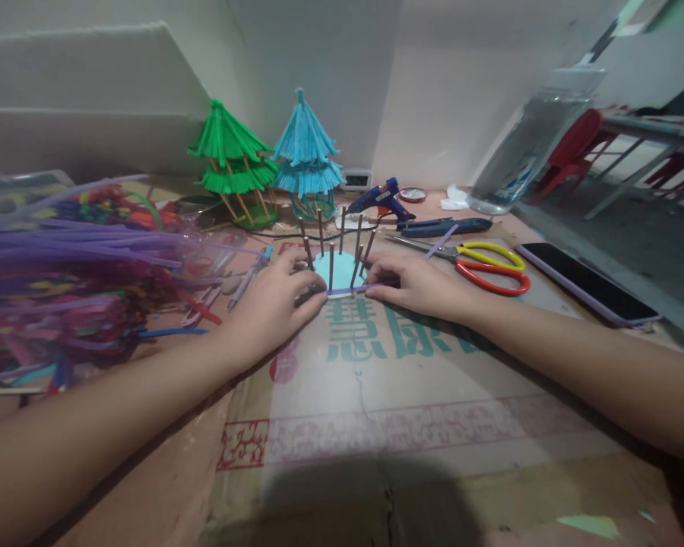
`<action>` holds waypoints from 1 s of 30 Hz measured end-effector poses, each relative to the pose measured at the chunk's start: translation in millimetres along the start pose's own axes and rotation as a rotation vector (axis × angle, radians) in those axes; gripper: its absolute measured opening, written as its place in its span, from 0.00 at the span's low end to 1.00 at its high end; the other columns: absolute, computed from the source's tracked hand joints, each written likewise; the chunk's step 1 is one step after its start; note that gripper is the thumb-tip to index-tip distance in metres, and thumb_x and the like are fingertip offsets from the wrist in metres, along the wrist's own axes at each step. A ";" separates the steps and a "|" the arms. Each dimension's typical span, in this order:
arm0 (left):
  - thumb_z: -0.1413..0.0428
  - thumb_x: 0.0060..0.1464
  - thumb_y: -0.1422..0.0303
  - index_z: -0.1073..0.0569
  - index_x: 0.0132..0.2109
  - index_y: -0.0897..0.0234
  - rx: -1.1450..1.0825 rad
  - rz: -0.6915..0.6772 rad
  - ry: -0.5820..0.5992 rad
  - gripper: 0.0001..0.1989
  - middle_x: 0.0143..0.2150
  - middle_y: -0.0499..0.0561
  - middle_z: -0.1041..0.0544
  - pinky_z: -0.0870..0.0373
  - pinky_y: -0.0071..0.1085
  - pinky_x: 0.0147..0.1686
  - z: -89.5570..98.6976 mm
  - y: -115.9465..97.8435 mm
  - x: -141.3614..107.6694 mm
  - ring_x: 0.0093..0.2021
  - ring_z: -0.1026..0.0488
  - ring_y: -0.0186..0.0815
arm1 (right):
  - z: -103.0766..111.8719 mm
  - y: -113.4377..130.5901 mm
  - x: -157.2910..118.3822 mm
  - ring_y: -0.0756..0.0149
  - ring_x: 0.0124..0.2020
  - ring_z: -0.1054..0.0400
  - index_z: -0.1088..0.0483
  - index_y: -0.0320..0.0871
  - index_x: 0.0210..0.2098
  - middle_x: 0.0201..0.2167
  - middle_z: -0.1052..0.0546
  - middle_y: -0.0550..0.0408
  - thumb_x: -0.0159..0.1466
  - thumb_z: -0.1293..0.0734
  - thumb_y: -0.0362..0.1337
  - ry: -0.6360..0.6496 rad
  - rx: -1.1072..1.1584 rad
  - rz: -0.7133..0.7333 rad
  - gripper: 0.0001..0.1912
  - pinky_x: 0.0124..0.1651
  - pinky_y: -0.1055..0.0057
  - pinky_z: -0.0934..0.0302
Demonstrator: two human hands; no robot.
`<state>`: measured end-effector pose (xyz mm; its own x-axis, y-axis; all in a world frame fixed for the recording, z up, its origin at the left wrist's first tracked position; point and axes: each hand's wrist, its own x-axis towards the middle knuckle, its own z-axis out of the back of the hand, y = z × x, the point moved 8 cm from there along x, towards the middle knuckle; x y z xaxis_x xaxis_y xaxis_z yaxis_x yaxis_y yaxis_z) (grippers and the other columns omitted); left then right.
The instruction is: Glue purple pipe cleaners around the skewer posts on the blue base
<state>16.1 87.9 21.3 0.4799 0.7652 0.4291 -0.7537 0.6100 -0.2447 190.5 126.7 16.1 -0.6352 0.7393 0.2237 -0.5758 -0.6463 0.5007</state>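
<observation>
"Left grip (288, 285) and right grip (403, 285): how do they stand?"

"Both are closed, thumb against fingers, on a thin purple stem (342, 290) that runs level between them."

"Where does that stem lie?"

"Along the near edge of a pale-blue round base (345, 270), by the feet of the nearest brown sticks (331, 267). Those rise from the base in a ring, a few leaning at the right."

"What is underneath?"

"Printed cardboard (404, 380), on the desk (165, 494)."

"And to the right?"

"Scissors (461, 251) with one yellow handle and one red, then a phone (590, 281) with a dark screen. Some purple also pokes out behind the right grip; I can't tell if it's the same stem."

"Left?"

"A blurred heap of colourful stems (80, 243), mostly purple on top."

"Far side?"

"A green two-tiered model (231, 152), a blue one (305, 148) just right of it, then a blue glue gun (376, 197) and, farther right, a clear container (516, 152)."
</observation>
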 end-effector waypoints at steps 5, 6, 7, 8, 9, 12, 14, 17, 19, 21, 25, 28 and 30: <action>0.45 0.63 0.65 0.22 0.43 0.64 -0.073 -0.016 0.018 0.09 0.52 0.58 0.27 0.31 0.43 0.58 -2.2 0.2 -0.6 0.57 0.29 0.46 | 2.8 3.6 -5.4 0.55 0.56 0.30 0.28 0.45 0.32 0.40 0.22 0.51 0.64 0.32 0.39 0.005 0.020 -0.009 0.06 0.56 0.61 0.38; 0.44 0.63 0.64 0.22 0.43 0.64 -0.090 -0.023 0.021 0.09 0.52 0.58 0.26 0.31 0.43 0.57 -2.5 -0.4 -1.1 0.55 0.28 0.45 | 3.2 5.6 -8.6 0.55 0.55 0.30 0.28 0.45 0.32 0.41 0.23 0.50 0.65 0.32 0.39 0.008 0.008 -0.006 0.06 0.55 0.61 0.38; 0.44 0.63 0.64 0.22 0.43 0.64 -0.110 -0.032 0.031 0.09 0.51 0.57 0.26 0.30 0.43 0.56 -3.2 -1.4 -1.8 0.54 0.27 0.45 | 3.6 8.1 -12.3 0.55 0.54 0.29 0.28 0.44 0.33 0.41 0.23 0.50 0.65 0.32 0.40 0.011 -0.007 0.000 0.07 0.54 0.61 0.37; 0.44 0.62 0.63 0.22 0.43 0.64 -0.131 -0.043 0.043 0.10 0.51 0.57 0.26 0.30 0.42 0.55 -4.0 -2.7 -2.6 0.54 0.27 0.44 | 3.7 10.8 -16.2 0.56 0.52 0.29 0.28 0.44 0.33 0.42 0.24 0.49 0.65 0.32 0.40 0.012 -0.021 0.009 0.07 0.52 0.61 0.37; 0.44 0.62 0.63 0.22 0.44 0.64 -0.150 -0.056 0.055 0.10 0.52 0.57 0.26 0.29 0.41 0.54 -4.7 -4.3 -3.6 0.53 0.27 0.44 | 3.6 13.2 -20.1 0.56 0.50 0.29 0.28 0.43 0.33 0.43 0.25 0.48 0.65 0.32 0.40 0.011 -0.031 0.013 0.07 0.52 0.61 0.37; 0.44 0.62 0.63 0.22 0.46 0.63 -0.182 -0.081 0.075 0.10 0.52 0.57 0.26 0.28 0.40 0.52 -5.1 -8.3 -5.6 0.52 0.26 0.43 | 2.0 16.0 -28.2 0.58 0.49 0.30 0.27 0.43 0.34 0.47 0.28 0.46 0.66 0.32 0.40 0.006 -0.032 -0.009 0.07 0.51 0.61 0.37; 0.45 0.63 0.63 0.22 0.45 0.63 -0.187 -0.080 0.080 0.10 0.51 0.56 0.26 0.28 0.39 0.51 -4.5 -9.3 -5.6 0.51 0.26 0.42 | 0.6 16.1 -29.8 0.58 0.48 0.31 0.27 0.43 0.35 0.48 0.29 0.46 0.66 0.33 0.40 0.007 -0.024 -0.024 0.07 0.51 0.60 0.36; 0.45 0.63 0.64 0.22 0.43 0.62 -0.198 -0.060 0.087 0.09 0.49 0.55 0.24 0.28 0.38 0.51 -3.7 -8.8 -4.1 0.49 0.25 0.41 | 0.2 15.7 -28.5 0.57 0.48 0.31 0.27 0.44 0.34 0.47 0.29 0.48 0.65 0.32 0.41 0.005 0.004 -0.026 0.07 0.52 0.59 0.36; 0.46 0.63 0.65 0.23 0.42 0.62 -0.203 -0.051 0.090 0.08 0.48 0.54 0.24 0.28 0.38 0.50 -3.4 -8.5 -2.9 0.48 0.25 0.40 | 0.4 14.7 -27.3 0.58 0.48 0.31 0.27 0.44 0.33 0.46 0.29 0.48 0.65 0.31 0.41 0.004 0.020 -0.031 0.07 0.52 0.59 0.36; 0.46 0.64 0.66 0.23 0.41 0.63 -0.203 -0.053 0.095 0.08 0.47 0.54 0.23 0.29 0.37 0.49 -3.7 -8.8 -2.2 0.48 0.25 0.40 | 0.8 13.6 -26.6 0.58 0.47 0.30 0.26 0.44 0.33 0.46 0.29 0.49 0.65 0.31 0.41 0.001 0.018 -0.039 0.07 0.52 0.60 0.36; 0.47 0.63 0.67 0.24 0.40 0.63 -0.209 -0.063 0.097 0.07 0.46 0.53 0.24 0.30 0.37 0.48 -3.8 -10.0 -2.1 0.47 0.26 0.39 | 1.5 12.9 -26.6 0.59 0.46 0.30 0.26 0.43 0.33 0.46 0.29 0.48 0.65 0.32 0.40 -0.015 0.003 -0.042 0.07 0.51 0.61 0.36; 0.46 0.59 0.69 0.28 0.37 0.63 -0.231 -0.042 0.037 0.03 0.42 0.53 0.25 0.30 0.37 0.45 1.5 -7.5 -3.2 0.44 0.27 0.39 | 1.4 12.9 -26.5 0.58 0.46 0.30 0.26 0.43 0.32 0.44 0.28 0.48 0.64 0.32 0.40 -0.019 -0.011 -0.036 0.07 0.51 0.61 0.36; 0.46 0.57 0.71 0.32 0.37 0.62 -0.272 0.029 -0.044 0.01 0.40 0.52 0.26 0.29 0.37 0.44 7.7 0.2 -4.2 0.42 0.27 0.39 | 0.8 12.7 -26.2 0.57 0.47 0.30 0.26 0.44 0.33 0.44 0.27 0.48 0.65 0.32 0.40 -0.014 -0.018 -0.034 0.07 0.51 0.60 0.36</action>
<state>10.5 83.3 26.2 0.4354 0.7774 0.4539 -0.6160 0.6250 -0.4795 200.3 99.2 17.3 -0.6077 0.7635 0.2185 -0.6061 -0.6237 0.4935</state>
